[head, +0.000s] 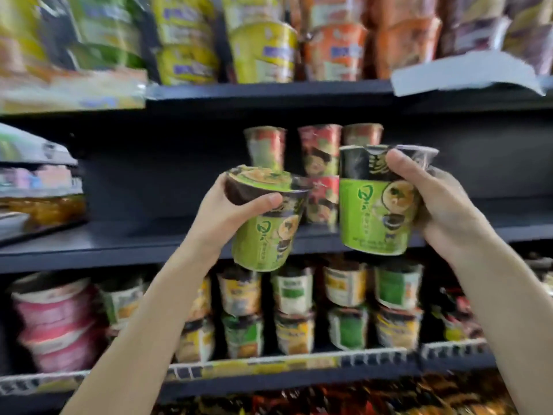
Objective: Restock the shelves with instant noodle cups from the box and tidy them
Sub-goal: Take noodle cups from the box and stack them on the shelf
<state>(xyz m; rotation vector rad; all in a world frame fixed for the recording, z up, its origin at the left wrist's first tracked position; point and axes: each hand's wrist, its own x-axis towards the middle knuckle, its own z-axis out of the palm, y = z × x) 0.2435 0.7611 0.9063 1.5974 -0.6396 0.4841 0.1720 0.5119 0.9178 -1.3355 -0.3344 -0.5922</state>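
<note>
The left hand (223, 211) grips a tilted green cup (264, 223) near its rim; the right hand (446, 211) clasps an upright twin cup (377, 202) (glossy, film-wrapped, tapered) before the dark middle shelf (119, 244).

Two bare forearms rise from the lower edge of the frame, one from lower left, one from lower right. No sleeve, watch or band shows on either. The left hand (227, 211) and right hand (443, 211) appear ungloved and ringless, though motion blur softens the fingers. Nails look short and unpainted.
</note>
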